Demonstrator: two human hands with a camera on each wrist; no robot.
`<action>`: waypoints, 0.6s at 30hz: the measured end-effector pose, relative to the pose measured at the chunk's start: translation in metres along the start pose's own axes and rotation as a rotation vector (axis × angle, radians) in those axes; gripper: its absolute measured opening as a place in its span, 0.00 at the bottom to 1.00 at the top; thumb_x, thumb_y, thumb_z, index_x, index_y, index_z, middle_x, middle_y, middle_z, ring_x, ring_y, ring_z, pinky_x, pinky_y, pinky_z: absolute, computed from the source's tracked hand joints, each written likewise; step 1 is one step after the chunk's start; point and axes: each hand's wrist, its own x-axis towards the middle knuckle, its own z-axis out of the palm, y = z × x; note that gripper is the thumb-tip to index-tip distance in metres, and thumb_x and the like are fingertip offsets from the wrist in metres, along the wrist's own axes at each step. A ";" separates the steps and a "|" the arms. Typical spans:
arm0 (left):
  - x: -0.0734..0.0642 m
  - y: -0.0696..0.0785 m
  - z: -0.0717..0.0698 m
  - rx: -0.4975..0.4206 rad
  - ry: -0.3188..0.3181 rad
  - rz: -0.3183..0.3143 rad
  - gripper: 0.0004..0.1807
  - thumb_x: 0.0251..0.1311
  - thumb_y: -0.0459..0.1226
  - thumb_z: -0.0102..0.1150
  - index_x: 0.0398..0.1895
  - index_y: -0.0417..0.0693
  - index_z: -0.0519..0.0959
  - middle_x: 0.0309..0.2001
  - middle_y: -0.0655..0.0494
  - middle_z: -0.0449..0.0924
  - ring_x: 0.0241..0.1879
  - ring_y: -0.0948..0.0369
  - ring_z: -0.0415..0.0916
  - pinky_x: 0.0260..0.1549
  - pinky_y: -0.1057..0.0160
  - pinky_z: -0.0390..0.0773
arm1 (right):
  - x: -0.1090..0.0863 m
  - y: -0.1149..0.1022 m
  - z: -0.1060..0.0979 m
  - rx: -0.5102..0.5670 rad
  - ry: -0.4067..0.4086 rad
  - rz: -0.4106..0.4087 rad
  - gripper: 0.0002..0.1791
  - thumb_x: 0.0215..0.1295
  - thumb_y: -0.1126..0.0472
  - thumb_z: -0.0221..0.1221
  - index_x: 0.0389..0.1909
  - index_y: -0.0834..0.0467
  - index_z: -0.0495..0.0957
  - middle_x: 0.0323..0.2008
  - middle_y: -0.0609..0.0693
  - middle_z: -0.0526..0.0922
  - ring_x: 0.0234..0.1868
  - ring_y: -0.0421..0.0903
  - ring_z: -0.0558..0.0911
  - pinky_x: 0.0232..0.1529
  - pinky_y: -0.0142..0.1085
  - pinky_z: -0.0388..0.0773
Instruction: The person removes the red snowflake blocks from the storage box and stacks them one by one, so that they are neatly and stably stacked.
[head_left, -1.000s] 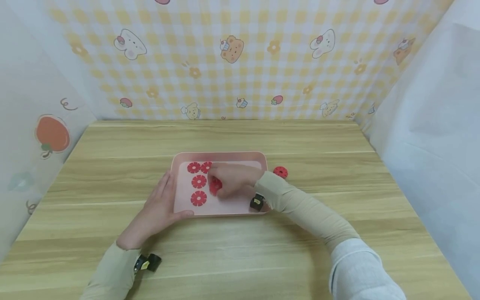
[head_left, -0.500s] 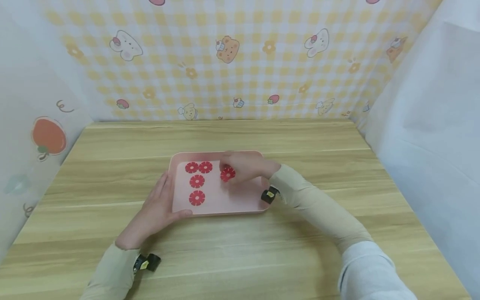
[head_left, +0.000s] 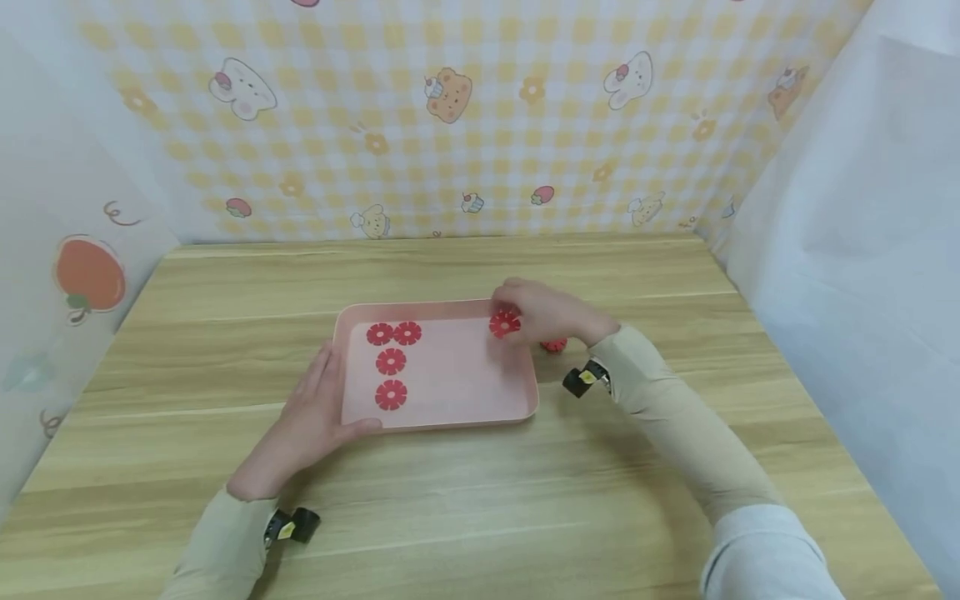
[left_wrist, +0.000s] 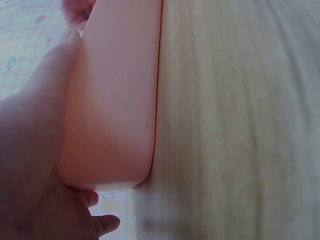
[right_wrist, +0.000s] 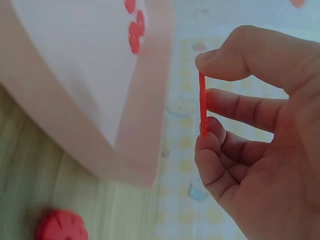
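Note:
My left hand (head_left: 311,414) rests against the left front corner of a shallow pink tray (head_left: 438,424), its thumb along the front edge and its fingers along the left side. By its edges my right hand (head_left: 543,312) pinches a thin red slotted disc (head_left: 505,324) between thumb and fingertips. In the right wrist view the held disc (right_wrist: 202,102) appears edge-on, apart from the tray wall. Several matching red discs (head_left: 391,362) lie flat at the tray's left: two side by side at the back, the others in line toward the front.
More red discs (head_left: 554,344) sit on the wooden table (head_left: 465,517) just right of the tray, partly hidden by my right hand; they look stacked in the right wrist view. A yellow checked backdrop (head_left: 495,142) stands behind the table, with pale sheets at both sides.
My right hand has moved right and back with the red disc, from the tray's middle to its back right corner. My left hand stays at the tray's corner.

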 end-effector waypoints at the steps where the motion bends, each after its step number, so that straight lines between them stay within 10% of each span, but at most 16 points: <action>1: 0.000 0.000 0.000 0.000 0.002 0.002 0.68 0.43 0.61 0.69 0.74 0.35 0.37 0.75 0.35 0.36 0.73 0.38 0.37 0.63 0.30 0.50 | -0.003 0.003 -0.002 0.007 0.011 0.009 0.23 0.54 0.59 0.66 0.52 0.60 0.76 0.46 0.51 0.76 0.45 0.47 0.75 0.51 0.40 0.77; 18: -0.001 0.001 -0.001 -0.009 0.000 -0.008 0.69 0.42 0.61 0.69 0.75 0.36 0.37 0.75 0.35 0.36 0.72 0.38 0.37 0.62 0.29 0.50 | -0.031 0.064 0.016 0.045 0.085 0.115 0.15 0.51 0.63 0.65 0.40 0.61 0.77 0.37 0.52 0.76 0.39 0.48 0.73 0.42 0.39 0.75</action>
